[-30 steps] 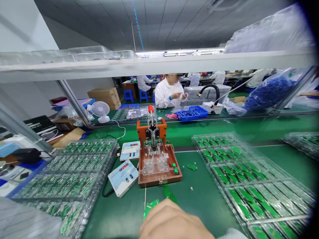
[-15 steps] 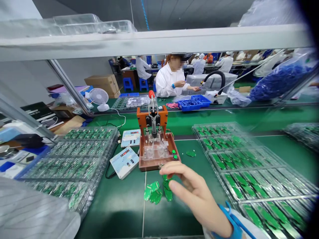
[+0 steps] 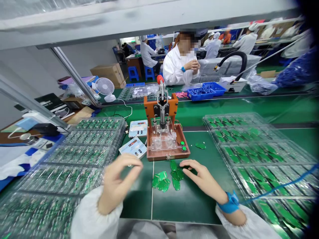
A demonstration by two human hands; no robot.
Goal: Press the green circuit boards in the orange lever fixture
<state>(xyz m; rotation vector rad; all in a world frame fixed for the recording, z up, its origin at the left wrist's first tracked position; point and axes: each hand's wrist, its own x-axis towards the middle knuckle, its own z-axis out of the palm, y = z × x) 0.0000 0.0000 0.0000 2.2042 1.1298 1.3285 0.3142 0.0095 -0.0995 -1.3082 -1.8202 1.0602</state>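
Observation:
A loose pile of small green circuit boards [image 3: 165, 179] lies on the green mat in front of a brown test fixture [image 3: 166, 146] that has a red-knobbed lever. My right hand [image 3: 201, 177] reaches in from the right with its fingers stretched out, the tips resting on the right side of the pile. It wears a blue wrist strap [image 3: 230, 202]. My left hand [image 3: 117, 182] hovers left of the pile, fingers loosely curved toward the thumb, with nothing visible in it. One single board [image 3: 200, 145] lies to the right of the fixture.
Clear plastic trays of green boards flank the mat on the left [image 3: 82, 159] and on the right [image 3: 249, 146]. Two small meter boxes [image 3: 136, 147] sit left of the fixture. Across the belt a person in white [image 3: 180, 63] works by a blue bin [image 3: 203, 93]. A fan [image 3: 104, 87] stands at the back left.
My view has tipped downward. My left hand has come into view beside the pile. My right hand has settled lower onto the boards.

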